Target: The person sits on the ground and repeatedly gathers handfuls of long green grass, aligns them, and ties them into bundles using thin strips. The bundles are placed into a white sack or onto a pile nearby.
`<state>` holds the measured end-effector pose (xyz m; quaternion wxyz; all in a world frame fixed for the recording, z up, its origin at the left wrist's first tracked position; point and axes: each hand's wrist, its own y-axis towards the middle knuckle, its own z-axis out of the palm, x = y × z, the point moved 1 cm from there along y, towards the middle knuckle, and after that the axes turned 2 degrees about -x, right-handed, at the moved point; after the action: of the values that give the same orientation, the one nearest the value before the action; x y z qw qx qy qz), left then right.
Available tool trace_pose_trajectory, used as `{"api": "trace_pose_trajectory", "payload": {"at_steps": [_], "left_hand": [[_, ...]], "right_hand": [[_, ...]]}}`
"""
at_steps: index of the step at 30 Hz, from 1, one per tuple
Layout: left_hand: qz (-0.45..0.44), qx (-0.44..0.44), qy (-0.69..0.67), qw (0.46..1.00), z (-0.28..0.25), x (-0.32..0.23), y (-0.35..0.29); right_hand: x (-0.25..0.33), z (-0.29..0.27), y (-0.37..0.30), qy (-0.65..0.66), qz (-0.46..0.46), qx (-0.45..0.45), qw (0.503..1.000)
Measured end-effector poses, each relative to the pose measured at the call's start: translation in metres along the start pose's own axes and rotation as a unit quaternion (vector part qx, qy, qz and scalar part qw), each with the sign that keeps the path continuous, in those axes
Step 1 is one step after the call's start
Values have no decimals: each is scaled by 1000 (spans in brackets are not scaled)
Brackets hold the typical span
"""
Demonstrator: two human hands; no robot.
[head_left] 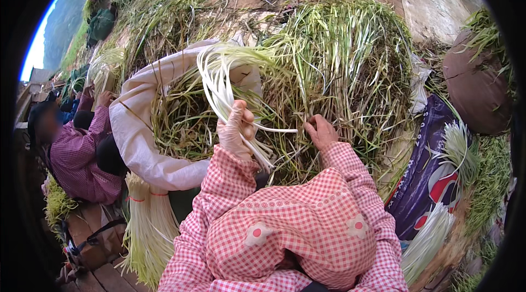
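My left hand [236,130] is closed round a bunch of long pale stalks [216,86] that look like blanched chives. Their leafy ends droop over to the right, and the cut white ends poke out below my fist. One white stalk sticks out sideways toward my right hand [321,132]. That hand has its fingers bent and drawn together at the near edge of a heap of green and withered stalks [350,67]. Whatever those fingers pinch, if anything, is too small to make out. Left of my hands a white woven sack [134,122], its rim rolled down, holds tangled brownish-green leaves [183,122].
Tied pale bundles [148,226] stand beside my left arm. A purple printed sack [424,155] lies at the right, with more pale bundles [430,237] alongside. A brown stuffed sack [476,83] sits farther right. At the left, another person [82,149] handles a pale bunch [104,67].
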<state>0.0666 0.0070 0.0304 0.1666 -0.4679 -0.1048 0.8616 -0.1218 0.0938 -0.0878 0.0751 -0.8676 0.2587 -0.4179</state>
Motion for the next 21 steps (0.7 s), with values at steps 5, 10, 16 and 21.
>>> {"api": "trace_pose_trajectory", "payload": {"at_steps": [5, 10, 16, 21], "left_hand": [[-31, -16, 62, 997, -13, 6, 3], [-59, 2, 6, 998, -10, 8, -1], [-76, 23, 62, 995, 5, 8, -14], [-107, 7, 172, 979, 15, 28, -16]], "right_hand": [[1, -10, -14, 103, 22, 36, 994], [10, -51, -62, 435, -50, 47, 898], [5, -29, -69, 428, 26, 173, 887], [9, -15, -77, 365, -97, 155, 913]]}}
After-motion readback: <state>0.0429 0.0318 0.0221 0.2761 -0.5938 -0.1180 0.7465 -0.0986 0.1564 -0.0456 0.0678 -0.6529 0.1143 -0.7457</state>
